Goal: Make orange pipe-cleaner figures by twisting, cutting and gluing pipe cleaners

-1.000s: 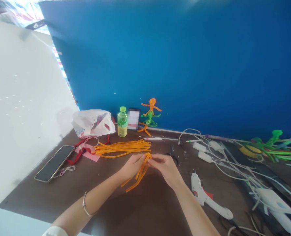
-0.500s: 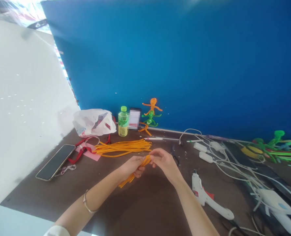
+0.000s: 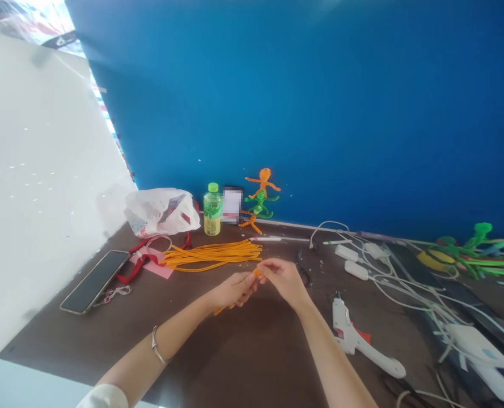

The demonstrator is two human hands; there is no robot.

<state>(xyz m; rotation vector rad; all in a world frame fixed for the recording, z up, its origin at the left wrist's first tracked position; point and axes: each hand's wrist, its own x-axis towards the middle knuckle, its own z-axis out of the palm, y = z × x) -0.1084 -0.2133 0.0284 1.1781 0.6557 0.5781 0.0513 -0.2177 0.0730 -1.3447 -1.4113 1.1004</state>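
Observation:
My left hand point(image 3: 231, 289) and my right hand point(image 3: 284, 280) meet over the dark brown table point(image 3: 252, 362), both closed on a small bundle of orange pipe cleaners point(image 3: 255, 273). Only a short bit of it shows between my fingers, and a tail sticks out under my left palm. Just beyond my hands lies a loose pile of orange pipe cleaners point(image 3: 211, 254). An orange pipe-cleaner figure point(image 3: 262, 180) and a green one point(image 3: 259, 205) lean against the blue wall.
A phone point(image 3: 95, 281) lies at the left by a pink paper point(image 3: 155, 265) and red strap. A plastic bag point(image 3: 161, 212) and green-capped bottle point(image 3: 211, 209) stand at the back. At the right are a white glue gun point(image 3: 358, 341), tangled white cables point(image 3: 405, 280) and green pipe-cleaner pieces point(image 3: 473, 255).
My hands have drawn together and gathered the orange bundle; its long trailing ends, plain a second ago, are now mostly hidden under my left hand.

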